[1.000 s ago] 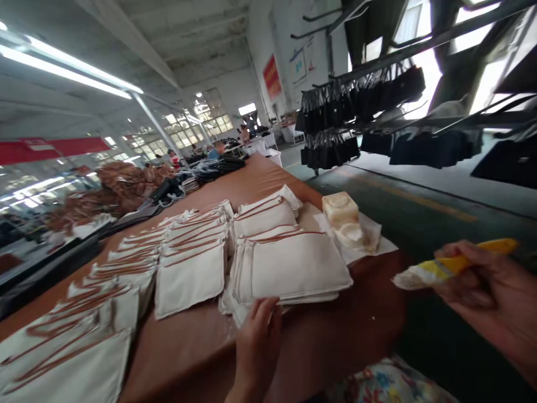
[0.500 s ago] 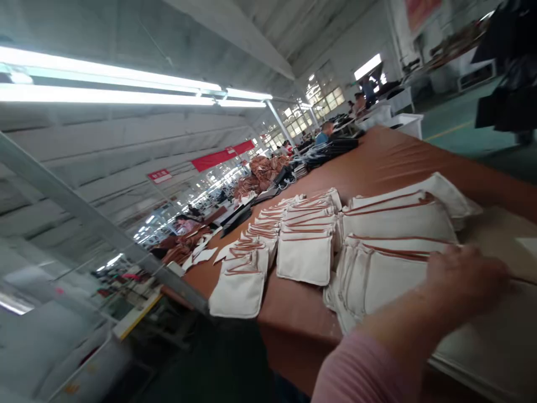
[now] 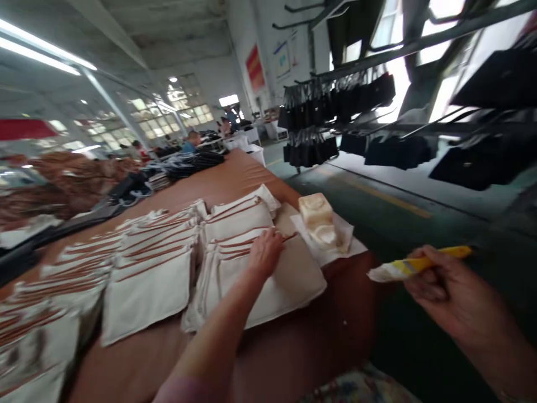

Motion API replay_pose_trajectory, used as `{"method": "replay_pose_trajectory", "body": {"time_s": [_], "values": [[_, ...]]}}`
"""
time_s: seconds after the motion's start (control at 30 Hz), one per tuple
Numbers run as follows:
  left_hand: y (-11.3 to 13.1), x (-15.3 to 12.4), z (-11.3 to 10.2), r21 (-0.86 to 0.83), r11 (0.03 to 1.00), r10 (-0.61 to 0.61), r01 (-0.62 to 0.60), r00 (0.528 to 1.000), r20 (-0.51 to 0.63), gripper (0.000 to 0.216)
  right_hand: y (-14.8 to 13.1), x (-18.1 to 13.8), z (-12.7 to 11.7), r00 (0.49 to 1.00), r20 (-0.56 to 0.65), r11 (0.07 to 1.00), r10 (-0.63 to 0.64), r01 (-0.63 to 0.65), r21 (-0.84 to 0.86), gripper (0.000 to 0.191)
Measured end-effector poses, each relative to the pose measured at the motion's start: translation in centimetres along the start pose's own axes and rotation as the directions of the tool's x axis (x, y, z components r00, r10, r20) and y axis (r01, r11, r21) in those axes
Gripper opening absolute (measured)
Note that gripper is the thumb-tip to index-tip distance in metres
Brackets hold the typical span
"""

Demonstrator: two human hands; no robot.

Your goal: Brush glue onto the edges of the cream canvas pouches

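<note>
My left hand point(image 3: 265, 252) rests on the top of a stack of cream fabric pouches point(image 3: 268, 280) with brown zip trim, fingers curled at the zip edge near the table's right side. Out to the right, off the table, my right hand point(image 3: 440, 291) is closed round a yellow-handled brush point(image 3: 413, 266) whose pale bristle end points left toward the table. A pale waxy block point(image 3: 316, 215) sits on white paper point(image 3: 342, 240) just beyond the stack.
More cream pouches point(image 3: 146, 263) lie in overlapping rows leftward along the brown table point(image 3: 235, 179). Dark bags point(image 3: 319, 123) hang from racks over the green floor at right. Brown material is heaped at far left, and people work in the distance.
The view swung left and back again. My left hand has moved from the stack's near edge up onto its far zip edge. The right hand still holds the brush.
</note>
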State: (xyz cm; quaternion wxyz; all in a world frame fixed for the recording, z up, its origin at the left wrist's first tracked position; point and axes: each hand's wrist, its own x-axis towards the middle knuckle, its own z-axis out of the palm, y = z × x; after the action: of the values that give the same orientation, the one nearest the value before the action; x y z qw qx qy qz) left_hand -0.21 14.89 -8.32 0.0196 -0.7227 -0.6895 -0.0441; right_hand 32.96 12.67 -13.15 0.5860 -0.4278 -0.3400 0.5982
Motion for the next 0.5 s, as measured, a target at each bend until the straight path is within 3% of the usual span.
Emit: {"method": "replay_pose_trajectory", "body": {"time_s": [0.07, 0.23, 0.37, 0.43, 0.5], "values": [[-0.9, -0.5, 0.4, -0.012, 1.000, 0.001, 0.000, 1.000, 0.007, 0.016, -1.0, -0.8, -1.1, 1.000, 0.012, 0.972, -0.021, 0.018, 0.232, 0.023], [-2.4, -4.3, -0.4, -0.029, 0.996, -0.087, 0.089, 0.994, 0.070, 0.016, -1.0, -0.3, -0.6, 0.999, 0.020, 0.962, -0.036, 0.030, 0.270, 0.021], [-4.4, -4.7, -1.7, -0.170, 0.979, -0.066, 0.113, 0.964, 0.259, 0.011, -2.0, 2.3, 0.3, 0.978, 0.008, 0.974, -0.207, 0.206, 0.096, 0.026], [-5.5, -4.5, -3.2, -0.242, 0.961, -0.039, 0.131, 0.935, 0.353, 0.009, -2.3, 4.1, 1.4, 0.943, 0.097, 0.938, -0.319, 0.329, -0.106, 0.029], [-5.8, -5.8, -5.8, -0.276, 0.940, -0.090, 0.200, 0.927, 0.364, 0.015, -1.5, 5.6, 4.4, 0.905, 0.220, 0.862, -0.363, 0.416, -0.290, 0.031]]}}
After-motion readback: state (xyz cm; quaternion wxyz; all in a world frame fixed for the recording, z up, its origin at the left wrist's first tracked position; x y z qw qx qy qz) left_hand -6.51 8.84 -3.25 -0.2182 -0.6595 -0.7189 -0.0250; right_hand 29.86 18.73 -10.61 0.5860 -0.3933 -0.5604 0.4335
